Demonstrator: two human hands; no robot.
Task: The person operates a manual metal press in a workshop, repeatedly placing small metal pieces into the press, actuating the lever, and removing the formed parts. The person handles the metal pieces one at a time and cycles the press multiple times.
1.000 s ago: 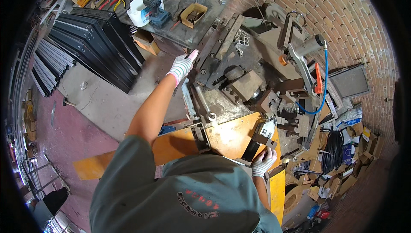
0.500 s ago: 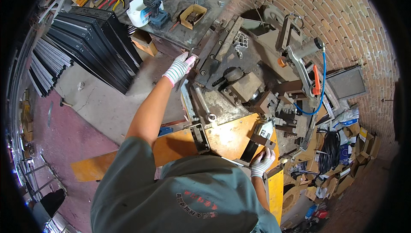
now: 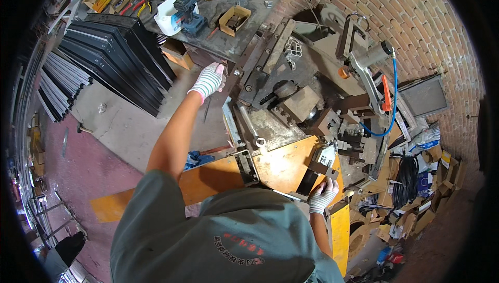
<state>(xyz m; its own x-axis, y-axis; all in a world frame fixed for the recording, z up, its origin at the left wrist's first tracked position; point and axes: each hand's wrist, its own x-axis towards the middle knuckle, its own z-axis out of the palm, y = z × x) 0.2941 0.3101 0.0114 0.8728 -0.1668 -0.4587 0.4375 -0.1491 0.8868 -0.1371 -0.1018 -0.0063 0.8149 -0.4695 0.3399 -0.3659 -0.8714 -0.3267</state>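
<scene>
My left hand (image 3: 209, 81), in a white striped glove, is closed around a thin dark L-shaped rod (image 3: 207, 109) that looks like a hex key. Its shank hangs below the fist; the top is mostly hidden by the fingers. The fist is just left of the bolted steel bar (image 3: 250, 81) on the machine. My right hand (image 3: 323, 198), also gloved, rests at the machine's near side with fingers curled. Its fingertips lie against the lower edge of a dark metal block (image 3: 323, 169) with holes. What they grip, if anything, is hidden.
A clamp arm with an orange lever (image 3: 385, 93) and a blue hose (image 3: 393, 83) rises at right. Black metal frames (image 3: 122, 54) stand at left. The bench behind holds a cordless drill (image 3: 188, 12) and a small box (image 3: 234, 21). Cardboard scraps (image 3: 423, 205) pile up at right.
My left hand has moved left, away from the steel bar, and the rod has turned with it. My right hand stays by the dark block. The whole view has shifted slightly.
</scene>
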